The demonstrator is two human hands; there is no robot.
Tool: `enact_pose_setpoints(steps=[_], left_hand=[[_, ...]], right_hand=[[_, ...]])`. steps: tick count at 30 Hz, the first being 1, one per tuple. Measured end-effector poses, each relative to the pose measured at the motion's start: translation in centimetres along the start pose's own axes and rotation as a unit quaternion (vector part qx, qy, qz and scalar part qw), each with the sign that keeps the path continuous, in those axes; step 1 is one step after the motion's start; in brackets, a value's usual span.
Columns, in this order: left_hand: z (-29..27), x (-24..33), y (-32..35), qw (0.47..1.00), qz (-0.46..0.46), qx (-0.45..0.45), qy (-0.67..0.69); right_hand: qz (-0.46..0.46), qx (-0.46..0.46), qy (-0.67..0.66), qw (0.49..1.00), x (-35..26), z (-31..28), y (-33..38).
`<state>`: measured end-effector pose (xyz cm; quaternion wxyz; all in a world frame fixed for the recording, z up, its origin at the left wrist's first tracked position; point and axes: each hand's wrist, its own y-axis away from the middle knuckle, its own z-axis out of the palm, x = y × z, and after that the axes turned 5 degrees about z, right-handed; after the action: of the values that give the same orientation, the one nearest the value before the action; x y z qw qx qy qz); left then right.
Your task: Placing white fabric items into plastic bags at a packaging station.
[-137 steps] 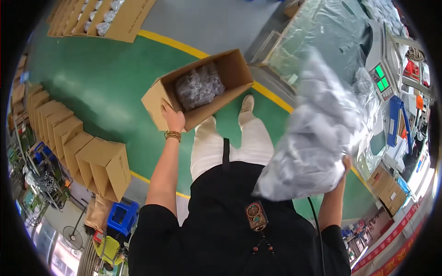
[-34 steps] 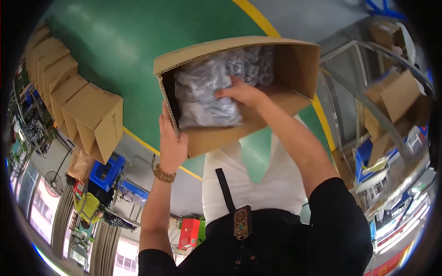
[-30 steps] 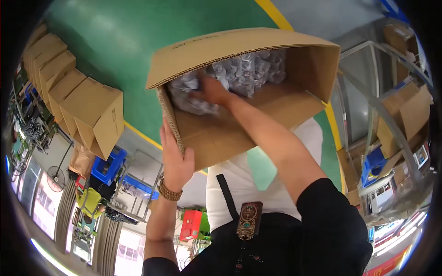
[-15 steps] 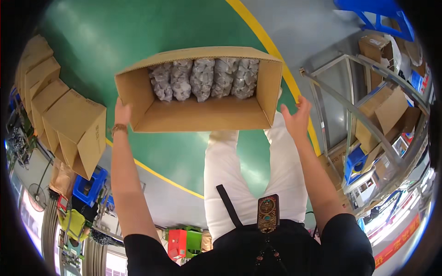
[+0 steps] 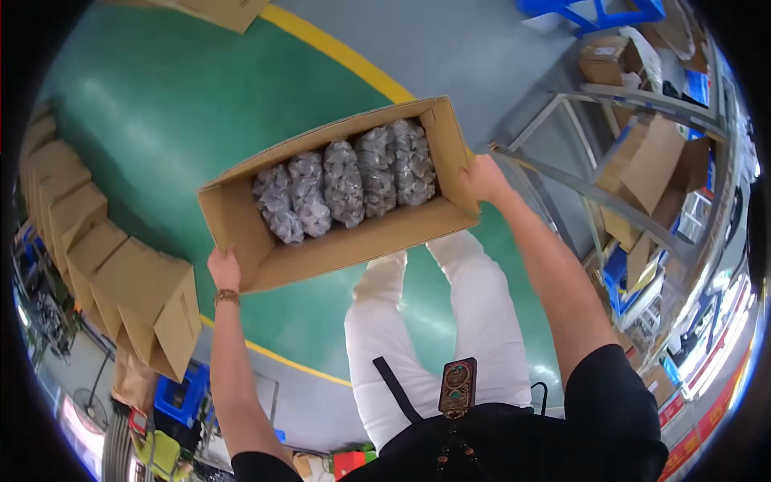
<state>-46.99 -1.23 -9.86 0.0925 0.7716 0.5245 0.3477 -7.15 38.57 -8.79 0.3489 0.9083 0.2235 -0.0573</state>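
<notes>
Left hand [image 5: 226, 268]: fingers gripping the left end wall of the box [image 5: 361, 241], just beside its near-left corner. Right hand [image 5: 487, 178]: fingers gripping the right end wall, between its far-right and near-right corners; some fingertips are hidden.

The box is between the hands, open side up, its right end set farther from the body. Inside, five clear bags [image 5: 344, 185] of grey pieces lie side by side along the far edge; cardboard shows between them and the near edge. Whether the base touches the floor [image 5: 185, 128] cannot be told.

Caution — the bags sit toward one long side, so a tilt toward the near edge could make them slide or topple. Uneven lifting at the two ends could drop one corner. Thin walls may bend if squeezed hard.

Outward: trousers [image 5: 486, 321] below the near edge, other boxes [image 5: 144, 277] at left, and a metal frame [image 5: 598, 195] beyond the right hand — a wide swing could strike it.
</notes>
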Motion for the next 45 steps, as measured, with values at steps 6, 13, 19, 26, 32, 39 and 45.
enact_pose_setpoints(steps=[6, 13, 19, 26, 32, 39, 45], left_hand=[[-1.7, 12.5, -2.5, 0.987, 0.122, -0.039, -0.096], [6.8, 29.7, -11.1, 0.954, 0.275, -0.022, -0.117], [8.0, 37.9, -16.2, 0.962, 0.222, -0.1, -0.127], [-1.6, 42.0, -11.4, 0.949, 0.193, -0.25, -0.018], [-20.3, 46.2, -16.0, 0.878, 0.267, -0.392, 0.059], [-42.2, 48.8, -37.5, 0.908, 0.259, -0.3, -0.137], [-45.3, 67.3, -45.6, 0.865, 0.326, -0.225, -0.31]], right_hand=[[0.063, 0.033, 0.029, 0.997, 4.0, -12.1, 2.7], [0.238, 0.144, -0.014, 0.961, 14.4, -8.1, 4.0], [0.336, 0.029, -0.087, 0.938, 15.4, -14.2, 1.0], [0.192, -0.037, -0.069, 0.978, 6.8, -18.7, 12.7], [0.212, -0.125, -0.049, 0.968, -5.0, -24.0, 13.9], [0.344, -0.127, -0.525, 0.768, -25.7, -37.0, 10.4], [0.27, 0.05, -0.345, 0.898, -25.4, -49.2, 1.7]])
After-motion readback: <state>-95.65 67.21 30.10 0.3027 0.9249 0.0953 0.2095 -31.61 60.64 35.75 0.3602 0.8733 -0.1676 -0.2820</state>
